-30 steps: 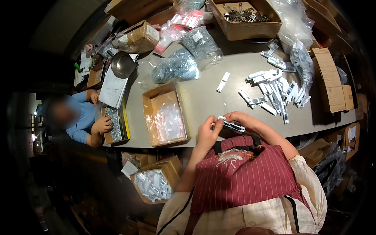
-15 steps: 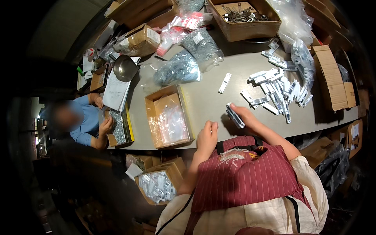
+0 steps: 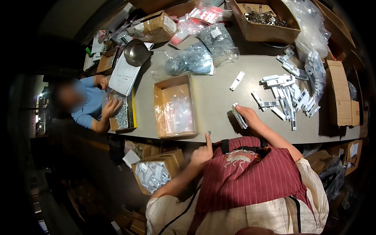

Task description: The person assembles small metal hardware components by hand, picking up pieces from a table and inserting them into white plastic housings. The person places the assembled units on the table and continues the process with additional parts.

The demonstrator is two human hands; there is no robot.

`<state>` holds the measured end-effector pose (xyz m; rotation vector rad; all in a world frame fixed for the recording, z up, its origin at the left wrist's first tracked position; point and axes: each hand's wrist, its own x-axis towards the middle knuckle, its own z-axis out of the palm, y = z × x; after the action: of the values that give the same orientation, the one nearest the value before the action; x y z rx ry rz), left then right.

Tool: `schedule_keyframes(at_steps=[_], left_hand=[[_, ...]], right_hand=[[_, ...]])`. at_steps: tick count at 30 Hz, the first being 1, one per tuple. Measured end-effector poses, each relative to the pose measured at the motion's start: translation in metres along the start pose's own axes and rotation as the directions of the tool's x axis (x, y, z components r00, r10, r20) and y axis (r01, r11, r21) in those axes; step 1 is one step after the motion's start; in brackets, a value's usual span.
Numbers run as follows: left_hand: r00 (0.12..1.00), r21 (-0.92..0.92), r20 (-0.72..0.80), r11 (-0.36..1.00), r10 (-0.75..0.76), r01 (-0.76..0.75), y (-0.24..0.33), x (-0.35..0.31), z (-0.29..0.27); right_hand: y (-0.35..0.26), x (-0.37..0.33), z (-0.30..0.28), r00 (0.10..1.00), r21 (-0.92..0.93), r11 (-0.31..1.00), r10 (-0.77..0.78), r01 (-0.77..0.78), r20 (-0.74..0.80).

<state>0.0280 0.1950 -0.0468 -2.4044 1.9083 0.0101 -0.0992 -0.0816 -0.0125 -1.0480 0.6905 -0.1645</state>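
My right hand (image 3: 250, 118) grips a narrow white and grey metal fitting (image 3: 239, 116) with slots along it, held tilted just above the table. I cannot make out whether it is one piece or several stacked. At the table's near edge my left hand (image 3: 202, 154) has its index finger stretched out, the other fingers curled. The fingertip meets or nearly meets a small dark piece (image 3: 209, 132), too small to name. One matching fitting (image 3: 237, 80) lies alone beyond my right hand, and a loose pile of them (image 3: 288, 92) is to its right.
Left of my hands stands an open carton (image 3: 194, 105) with clear bags inside. Metal parts fill a box (image 3: 266, 33) at the back. Bagged hardware (image 3: 192, 60) lies behind the carton. A co-worker (image 3: 88, 102) handles small parts at the left. Below the edge sits a box of wrapped pieces (image 3: 152, 176).
My left hand has gone from a loosely closed shape to a pointing one, its finger at the small dark piece. My right hand keeps its hold on the fitting. The whole view has shifted.
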Motion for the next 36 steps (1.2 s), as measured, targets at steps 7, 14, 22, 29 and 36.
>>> schedule_keyframes(at_steps=[7,14,22,29,36], left_hand=[[0.925,0.120,-0.127,0.931,0.359,-0.345,-0.020,0.026,0.001],[0.986,-0.216,-0.151,0.971,0.068,-0.101,-0.087,0.095,-0.126],[0.849,-0.440,-0.081,0.783,-0.522,0.440,-0.315,0.262,-0.151],[0.891,-0.884,0.366,0.200,-0.268,0.423,-0.266,0.343,-0.151],[0.860,-0.726,0.182,0.525,-0.477,0.444,-0.301,0.316,-0.128]], right_hand=[[-0.003,-0.005,-0.002,0.999,0.044,0.998,0.040,-0.040,0.004],[0.015,0.003,-0.023,0.989,0.141,0.990,-0.009,0.030,-0.145],[0.017,0.010,-0.024,0.994,0.108,0.993,-0.027,0.039,-0.110],[0.007,-0.006,-0.035,0.959,0.125,0.991,-0.017,0.055,-0.283],[-0.024,-0.023,-0.027,0.976,0.186,0.982,0.002,0.039,-0.216]])
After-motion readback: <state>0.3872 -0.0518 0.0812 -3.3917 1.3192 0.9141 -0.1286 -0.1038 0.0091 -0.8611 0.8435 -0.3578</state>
